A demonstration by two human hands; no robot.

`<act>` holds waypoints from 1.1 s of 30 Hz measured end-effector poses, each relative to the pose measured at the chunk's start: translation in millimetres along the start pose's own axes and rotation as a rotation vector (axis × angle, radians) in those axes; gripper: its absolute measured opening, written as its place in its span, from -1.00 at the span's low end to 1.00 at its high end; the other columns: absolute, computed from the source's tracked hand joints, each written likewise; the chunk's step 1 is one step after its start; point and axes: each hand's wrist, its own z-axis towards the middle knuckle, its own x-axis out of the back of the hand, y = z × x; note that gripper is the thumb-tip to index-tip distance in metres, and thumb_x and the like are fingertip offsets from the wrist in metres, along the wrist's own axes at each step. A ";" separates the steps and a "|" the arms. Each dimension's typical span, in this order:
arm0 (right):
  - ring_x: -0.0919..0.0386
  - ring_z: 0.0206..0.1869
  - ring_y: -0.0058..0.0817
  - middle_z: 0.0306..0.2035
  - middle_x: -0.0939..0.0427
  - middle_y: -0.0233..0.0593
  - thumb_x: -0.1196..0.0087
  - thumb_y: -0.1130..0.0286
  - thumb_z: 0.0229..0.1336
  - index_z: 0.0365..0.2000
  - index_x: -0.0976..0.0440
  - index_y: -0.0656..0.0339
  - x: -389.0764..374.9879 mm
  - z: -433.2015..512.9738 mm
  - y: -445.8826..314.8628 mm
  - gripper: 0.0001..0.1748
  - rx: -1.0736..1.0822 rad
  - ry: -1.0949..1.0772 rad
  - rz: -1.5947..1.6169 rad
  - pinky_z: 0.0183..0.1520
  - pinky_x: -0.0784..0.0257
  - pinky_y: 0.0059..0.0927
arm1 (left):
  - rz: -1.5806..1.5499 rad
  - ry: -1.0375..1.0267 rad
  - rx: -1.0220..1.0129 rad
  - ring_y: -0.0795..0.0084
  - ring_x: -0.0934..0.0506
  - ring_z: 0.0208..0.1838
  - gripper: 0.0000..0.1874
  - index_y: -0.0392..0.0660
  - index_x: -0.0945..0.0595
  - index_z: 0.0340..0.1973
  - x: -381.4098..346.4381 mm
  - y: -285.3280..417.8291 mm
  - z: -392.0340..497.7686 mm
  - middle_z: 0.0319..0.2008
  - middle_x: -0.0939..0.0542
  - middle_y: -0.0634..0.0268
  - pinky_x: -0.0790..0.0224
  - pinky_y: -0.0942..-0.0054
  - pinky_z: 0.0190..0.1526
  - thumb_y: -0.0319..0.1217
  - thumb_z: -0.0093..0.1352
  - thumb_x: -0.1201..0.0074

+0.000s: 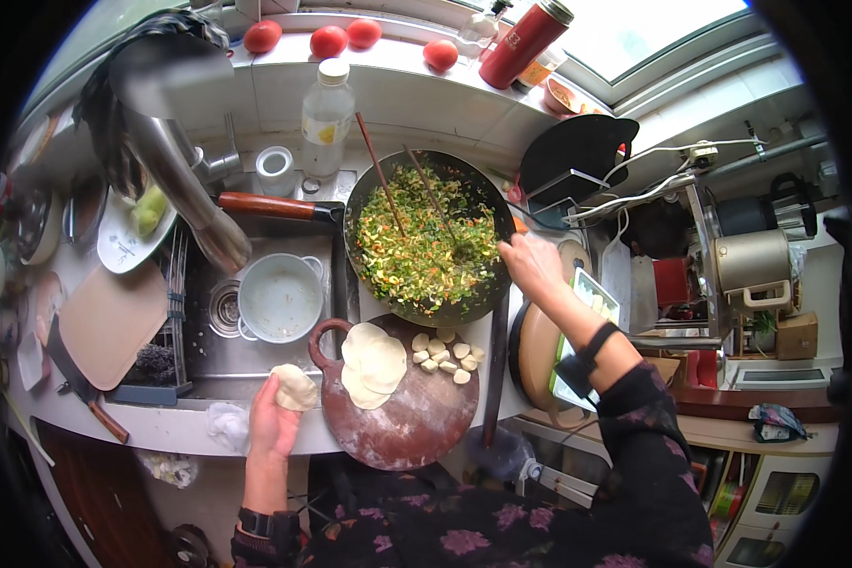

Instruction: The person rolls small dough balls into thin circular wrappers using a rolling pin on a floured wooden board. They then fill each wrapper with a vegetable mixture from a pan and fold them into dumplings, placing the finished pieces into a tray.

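My left hand (275, 419) holds a round dough wrapper (295, 388) on its fingers, in front of the sink. My right hand (532, 266) is at the right rim of a dark frying pan (493, 302), fingers drawn together; whether they grip something is unclear. Chopped green, yellow and orange filling (412, 255) fills the pan, with two chopsticks (380, 175) leaning in it. Below the pan lies a floured round reddish-brown board (405, 440). Overlapping flat dough wrappers (374, 360) are on its left part, and several small dough pieces (461, 351) on its upper right.
Left of the board, a light pot (281, 298) stands in the sink (216, 362) under a faucet (220, 241). A knife (78, 376) lies beside a cutting board (117, 323). Behind the pan stands a plastic bottle (326, 121). A tray (596, 305) sits under my right forearm.
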 end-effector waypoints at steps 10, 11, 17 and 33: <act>-0.65 -0.32 -0.13 -0.36 -0.54 -0.18 0.02 0.50 0.21 0.09 -0.53 -0.09 -15.3 0.2 17.2 -0.55 -0.277 0.143 0.073 -0.31 -0.56 -0.10 | 0.007 0.019 0.006 0.28 -0.64 0.07 -0.70 -0.13 -0.57 0.08 4.1 -5.2 -6.2 0.01 -0.67 0.25 -0.52 0.17 0.13 -0.23 0.58 0.05; -0.65 -0.34 -0.09 -0.36 -0.54 -0.15 0.03 0.51 0.21 0.09 -0.52 -0.08 -17.7 -9.9 19.0 -0.55 -0.313 0.146 0.061 -0.31 -0.55 -0.07 | -0.012 0.022 0.014 0.28 -0.64 0.07 -0.70 -0.14 -0.57 0.08 4.9 -5.8 -5.5 0.01 -0.67 0.25 -0.52 0.17 0.13 -0.24 0.58 0.05; -0.68 -0.25 -0.02 -0.31 -0.67 -0.03 0.09 0.55 0.17 0.04 -0.54 -0.03 -20.1 -48.2 -31.0 -0.54 -0.398 -0.222 0.203 -0.22 -0.56 0.01 | -0.057 0.026 0.004 0.26 -0.62 0.09 -0.70 -0.22 -0.55 0.09 6.6 -4.7 1.7 0.02 -0.64 0.19 -0.51 0.19 0.14 -0.29 0.60 0.11; -0.65 -0.14 0.10 -0.20 -0.63 0.05 0.16 0.48 0.28 -0.10 -0.52 0.14 -26.8 -30.0 -44.9 -0.72 -0.493 -0.159 0.341 -0.10 -0.53 0.09 | 0.017 0.038 0.027 0.25 -0.63 0.07 -0.69 -0.23 -0.54 0.09 8.5 -2.7 0.9 0.02 -0.64 0.17 -0.53 0.18 0.12 -0.28 0.59 0.09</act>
